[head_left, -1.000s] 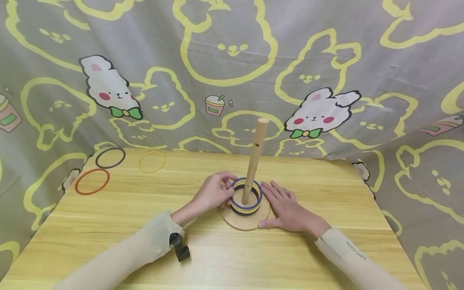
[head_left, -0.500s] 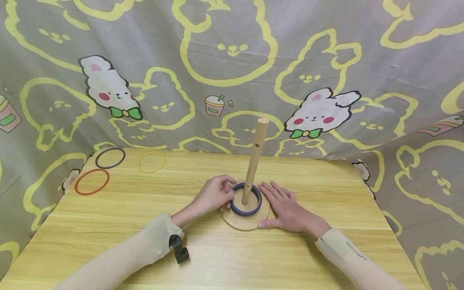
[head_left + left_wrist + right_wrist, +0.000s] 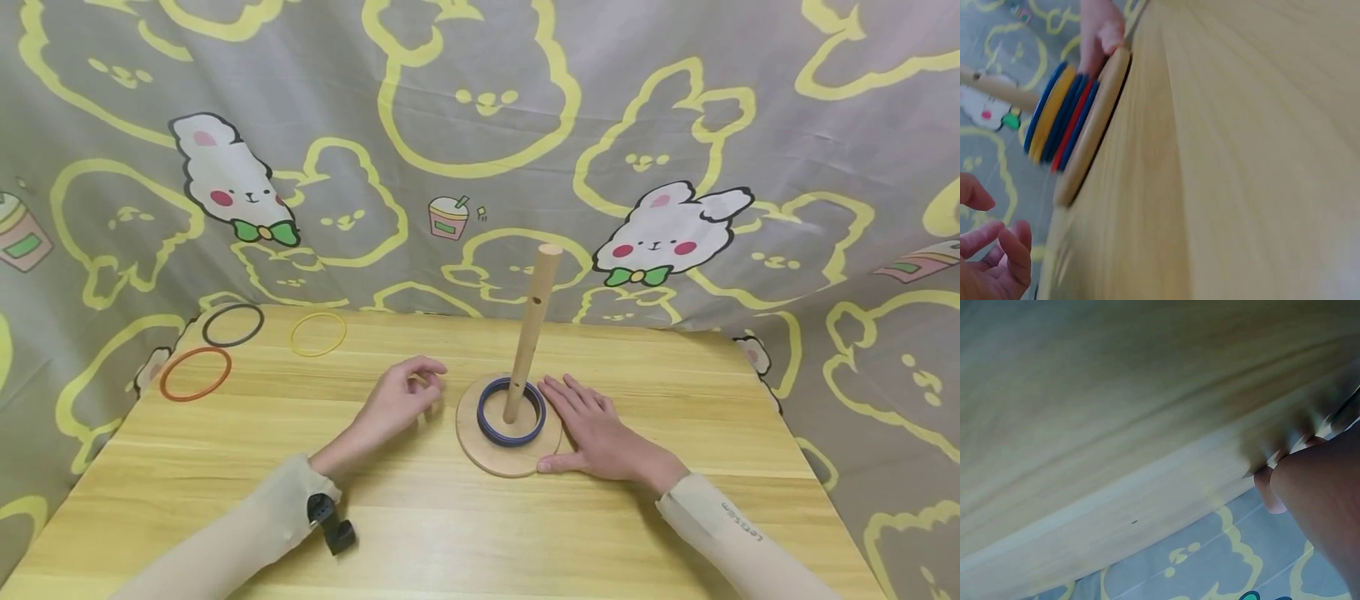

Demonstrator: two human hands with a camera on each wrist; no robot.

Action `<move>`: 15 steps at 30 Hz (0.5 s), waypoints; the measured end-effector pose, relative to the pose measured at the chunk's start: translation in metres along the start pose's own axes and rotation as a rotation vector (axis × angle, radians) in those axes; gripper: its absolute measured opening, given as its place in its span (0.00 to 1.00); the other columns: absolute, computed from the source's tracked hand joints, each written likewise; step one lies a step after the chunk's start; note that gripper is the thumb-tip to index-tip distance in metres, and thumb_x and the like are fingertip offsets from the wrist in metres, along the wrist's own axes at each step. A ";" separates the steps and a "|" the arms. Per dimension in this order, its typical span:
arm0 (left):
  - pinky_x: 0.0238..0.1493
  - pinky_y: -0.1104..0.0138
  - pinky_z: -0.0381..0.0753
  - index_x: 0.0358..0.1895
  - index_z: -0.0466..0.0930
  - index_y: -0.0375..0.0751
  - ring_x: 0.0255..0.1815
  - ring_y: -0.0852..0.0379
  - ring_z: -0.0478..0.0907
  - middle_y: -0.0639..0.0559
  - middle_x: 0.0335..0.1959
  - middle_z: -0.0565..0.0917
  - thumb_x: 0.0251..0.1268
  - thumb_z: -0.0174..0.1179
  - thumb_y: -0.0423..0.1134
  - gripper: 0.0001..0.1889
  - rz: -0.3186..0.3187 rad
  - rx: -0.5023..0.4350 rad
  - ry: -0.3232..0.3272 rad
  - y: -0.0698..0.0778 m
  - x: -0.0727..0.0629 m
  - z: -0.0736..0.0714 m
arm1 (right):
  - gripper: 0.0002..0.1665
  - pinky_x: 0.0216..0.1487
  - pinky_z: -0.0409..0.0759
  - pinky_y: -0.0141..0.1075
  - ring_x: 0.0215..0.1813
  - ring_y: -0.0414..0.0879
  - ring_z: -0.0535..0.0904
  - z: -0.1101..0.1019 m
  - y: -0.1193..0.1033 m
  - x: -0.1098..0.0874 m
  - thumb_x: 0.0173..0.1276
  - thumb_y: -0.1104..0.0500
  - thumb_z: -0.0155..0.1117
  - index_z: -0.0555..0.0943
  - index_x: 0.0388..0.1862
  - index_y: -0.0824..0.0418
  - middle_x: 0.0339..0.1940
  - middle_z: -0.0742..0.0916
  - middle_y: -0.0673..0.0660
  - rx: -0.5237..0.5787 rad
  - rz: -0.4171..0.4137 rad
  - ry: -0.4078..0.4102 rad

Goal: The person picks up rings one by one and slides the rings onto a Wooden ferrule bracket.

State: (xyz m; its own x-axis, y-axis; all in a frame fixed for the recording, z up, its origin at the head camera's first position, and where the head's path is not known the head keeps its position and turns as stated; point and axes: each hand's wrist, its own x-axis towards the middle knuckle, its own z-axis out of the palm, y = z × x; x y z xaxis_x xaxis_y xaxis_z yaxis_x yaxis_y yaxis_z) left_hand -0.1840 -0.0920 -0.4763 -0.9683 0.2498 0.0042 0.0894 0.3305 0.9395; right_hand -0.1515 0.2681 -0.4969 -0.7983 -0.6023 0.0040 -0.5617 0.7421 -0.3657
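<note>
- Left hand (image 3: 397, 396), centre frame: fingers loosely curled, holding nothing, apart from the base
- Right hand (image 3: 592, 429), right of centre: spread, touching the round base (image 3: 487, 454)
- Ring stack (image 3: 1063, 122), centre: around the foot of the peg (image 3: 528, 342); a forearm catching that tall peg could tip everything
- Red ring (image 3: 183, 399), grey ring (image 3: 262, 321) and yellow ring (image 3: 292, 338), upper left: a careless nudge might push the grey one off the nearby edge
- Wood-grain surface (image 3: 450, 517) below; rabbit-print curtain (image 3: 480, 200) fills the top
</note>
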 end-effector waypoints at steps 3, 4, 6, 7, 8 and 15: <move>0.29 0.68 0.81 0.62 0.84 0.30 0.37 0.46 0.85 0.40 0.48 0.86 0.74 0.65 0.30 0.17 0.001 -0.005 0.049 -0.011 -0.005 -0.017 | 0.70 0.76 0.56 0.75 0.88 0.69 0.48 0.000 0.000 0.000 0.69 0.24 0.71 0.52 0.91 0.63 0.90 0.58 0.64 0.000 0.002 -0.006; 0.30 0.68 0.81 0.62 0.84 0.29 0.38 0.46 0.85 0.39 0.48 0.86 0.74 0.65 0.30 0.17 0.005 0.002 0.064 -0.014 -0.007 -0.023 | 0.70 0.76 0.56 0.75 0.88 0.69 0.47 0.000 0.000 0.000 0.69 0.24 0.70 0.52 0.91 0.63 0.90 0.58 0.64 0.000 0.003 -0.007; 0.32 0.68 0.83 0.62 0.83 0.28 0.40 0.45 0.86 0.37 0.50 0.86 0.75 0.65 0.30 0.17 0.002 0.014 0.089 -0.018 -0.010 -0.037 | 0.70 0.76 0.56 0.75 0.89 0.69 0.47 0.000 0.000 0.000 0.69 0.24 0.70 0.51 0.91 0.63 0.90 0.58 0.63 0.000 0.005 -0.009; 0.31 0.67 0.83 0.63 0.83 0.28 0.40 0.45 0.86 0.37 0.51 0.86 0.75 0.64 0.30 0.17 -0.003 0.021 0.097 -0.020 -0.011 -0.044 | 0.70 0.76 0.56 0.74 0.89 0.68 0.47 0.000 0.000 0.000 0.69 0.24 0.70 0.51 0.91 0.63 0.90 0.58 0.63 0.001 0.006 -0.010; 0.31 0.67 0.84 0.63 0.83 0.28 0.41 0.45 0.86 0.36 0.51 0.86 0.75 0.64 0.30 0.17 -0.005 0.037 0.106 -0.021 -0.012 -0.051 | 0.70 0.76 0.56 0.74 0.89 0.68 0.47 0.000 0.000 0.000 0.69 0.24 0.70 0.51 0.91 0.63 0.90 0.57 0.63 0.002 0.009 -0.011; 0.31 0.67 0.82 0.67 0.82 0.30 0.45 0.44 0.86 0.34 0.55 0.87 0.79 0.64 0.34 0.19 -0.034 0.214 0.168 -0.031 -0.013 -0.107 | 0.71 0.77 0.55 0.73 0.89 0.67 0.46 -0.002 -0.001 0.000 0.69 0.24 0.70 0.51 0.91 0.62 0.91 0.57 0.62 0.006 0.017 -0.022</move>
State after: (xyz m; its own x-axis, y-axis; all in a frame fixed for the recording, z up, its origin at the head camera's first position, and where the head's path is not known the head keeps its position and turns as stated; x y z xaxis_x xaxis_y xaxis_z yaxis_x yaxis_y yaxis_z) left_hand -0.1993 -0.2029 -0.4693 -0.9951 0.0871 0.0477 0.0866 0.5255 0.8464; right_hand -0.1518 0.2677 -0.4946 -0.8026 -0.5961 -0.0232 -0.5466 0.7505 -0.3715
